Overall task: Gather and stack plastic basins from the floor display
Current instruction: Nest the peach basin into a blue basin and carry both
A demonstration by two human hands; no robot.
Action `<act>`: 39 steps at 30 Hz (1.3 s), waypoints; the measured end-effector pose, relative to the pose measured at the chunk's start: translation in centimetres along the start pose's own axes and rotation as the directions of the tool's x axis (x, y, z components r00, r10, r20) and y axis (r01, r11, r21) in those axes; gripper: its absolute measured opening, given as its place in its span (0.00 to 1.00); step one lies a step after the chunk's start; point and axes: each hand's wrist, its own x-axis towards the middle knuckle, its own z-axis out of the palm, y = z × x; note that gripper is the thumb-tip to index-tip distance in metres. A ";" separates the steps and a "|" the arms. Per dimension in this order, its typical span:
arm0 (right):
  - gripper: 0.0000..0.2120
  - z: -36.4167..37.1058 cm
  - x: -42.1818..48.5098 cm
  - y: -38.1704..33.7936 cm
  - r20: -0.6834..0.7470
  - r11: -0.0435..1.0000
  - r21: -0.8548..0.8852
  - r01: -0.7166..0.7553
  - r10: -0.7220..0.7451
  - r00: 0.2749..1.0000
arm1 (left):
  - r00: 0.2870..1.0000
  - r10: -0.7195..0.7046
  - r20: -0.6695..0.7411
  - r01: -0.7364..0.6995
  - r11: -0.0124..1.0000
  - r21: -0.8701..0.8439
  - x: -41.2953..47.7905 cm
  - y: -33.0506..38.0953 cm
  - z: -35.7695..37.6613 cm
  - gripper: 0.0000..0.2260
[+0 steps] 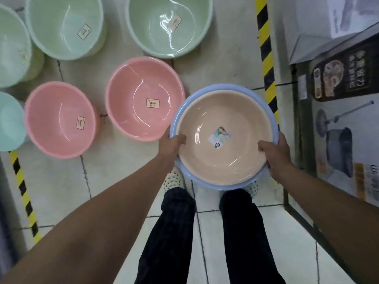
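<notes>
Above tiled floor (123, 181): beige basin (223, 140) nested in blue basin (207, 186), rims clamped by left hand (171, 145) and right hand (276, 153); 2 pink basins (143, 97) alongside.

Both arms outstretched, left grip (171, 144) and right grip (275, 153) clenched.

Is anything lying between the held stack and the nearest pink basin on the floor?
Nothing visible does. The beige basin nested in the blue basin is held by both hands, and only bare tile separates it from the nearest pink basin.
</notes>
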 end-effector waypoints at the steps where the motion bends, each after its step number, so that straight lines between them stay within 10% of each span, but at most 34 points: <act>1: 0.25 0.1 1.2 0.0 0.016 1.000 -0.008 0.008 -0.008 1.000 | 1.000 0.003 -0.007 -0.003 1.000 -0.008 0.6 -0.1 0.4 0.22; 39: 0.21 2.6 14.6 8.7 0.108 0.993 -0.089 0.079 -0.069 0.992 | 0.998 0.048 0.034 -0.050 0.998 0.049 14.6 -8.6 3.5 0.16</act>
